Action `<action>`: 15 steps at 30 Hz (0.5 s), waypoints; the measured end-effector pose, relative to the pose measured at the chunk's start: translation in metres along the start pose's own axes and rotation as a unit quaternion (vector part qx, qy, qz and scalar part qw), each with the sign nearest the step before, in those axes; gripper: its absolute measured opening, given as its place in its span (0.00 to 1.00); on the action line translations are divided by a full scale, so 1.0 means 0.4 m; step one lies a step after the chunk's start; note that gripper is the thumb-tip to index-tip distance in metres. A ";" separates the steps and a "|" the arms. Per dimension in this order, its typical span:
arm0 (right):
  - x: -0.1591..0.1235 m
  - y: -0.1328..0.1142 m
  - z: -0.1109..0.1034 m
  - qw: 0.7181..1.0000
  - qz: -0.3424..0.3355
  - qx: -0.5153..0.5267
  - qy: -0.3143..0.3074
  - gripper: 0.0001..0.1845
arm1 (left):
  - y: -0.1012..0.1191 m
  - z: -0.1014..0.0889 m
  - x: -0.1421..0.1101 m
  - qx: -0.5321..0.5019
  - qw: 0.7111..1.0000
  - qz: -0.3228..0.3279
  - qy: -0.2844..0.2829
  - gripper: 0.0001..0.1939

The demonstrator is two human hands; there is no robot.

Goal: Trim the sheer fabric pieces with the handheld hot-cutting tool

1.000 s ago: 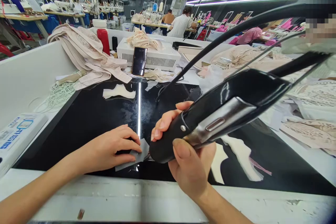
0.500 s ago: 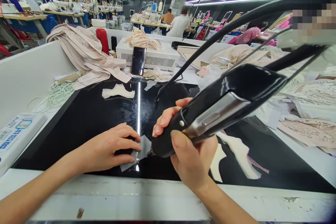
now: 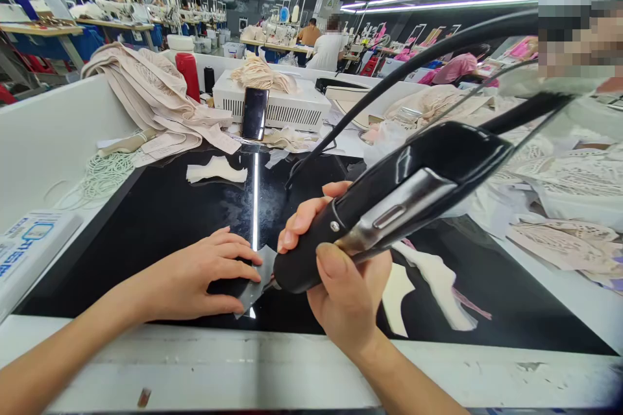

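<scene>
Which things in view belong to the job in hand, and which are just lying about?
In hand:
glossy black handheld tool, in the right hand
thin grey translucent sheet, touched by the left hand

Apparently lying about:
dark rectangular phone
tall red cylinder
tangled pale green cord

pass: black mat (image 3: pixel 156 227) beyond left hand (image 3: pixel 207 279) | blocked right: handheld tool (image 3: pixel 389 198), arching cable (image 3: pixel 387 84)

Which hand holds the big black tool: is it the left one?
No, the right fingers are wrapped around the black tool, while the left fingers rest on a thin grey sheet.
</scene>
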State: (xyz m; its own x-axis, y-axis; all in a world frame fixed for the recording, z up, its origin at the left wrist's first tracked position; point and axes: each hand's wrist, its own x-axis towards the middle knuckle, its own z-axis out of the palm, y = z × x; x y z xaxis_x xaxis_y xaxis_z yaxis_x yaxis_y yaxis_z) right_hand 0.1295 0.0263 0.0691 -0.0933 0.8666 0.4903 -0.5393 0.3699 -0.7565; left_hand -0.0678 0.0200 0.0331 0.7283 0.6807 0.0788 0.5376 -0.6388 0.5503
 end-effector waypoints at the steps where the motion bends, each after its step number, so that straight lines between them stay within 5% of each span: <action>1: 0.000 0.001 0.001 1.000 0.001 -0.002 0.000 0.19 | 0.000 0.000 0.000 0.002 1.000 0.002 0.001 0.19; 15: -0.018 -0.001 0.021 1.000 0.010 0.017 -0.022 0.21 | 0.004 -0.002 0.002 0.004 1.000 0.002 -0.005 0.19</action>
State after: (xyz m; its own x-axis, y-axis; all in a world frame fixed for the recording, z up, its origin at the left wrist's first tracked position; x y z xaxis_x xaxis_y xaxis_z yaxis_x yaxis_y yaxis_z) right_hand 0.1235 0.0171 0.0693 -0.1397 0.8578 0.4947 -0.5650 0.3413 -0.7512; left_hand -0.0666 0.0199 0.0348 0.7351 0.6740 0.0730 0.5374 -0.6449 0.5434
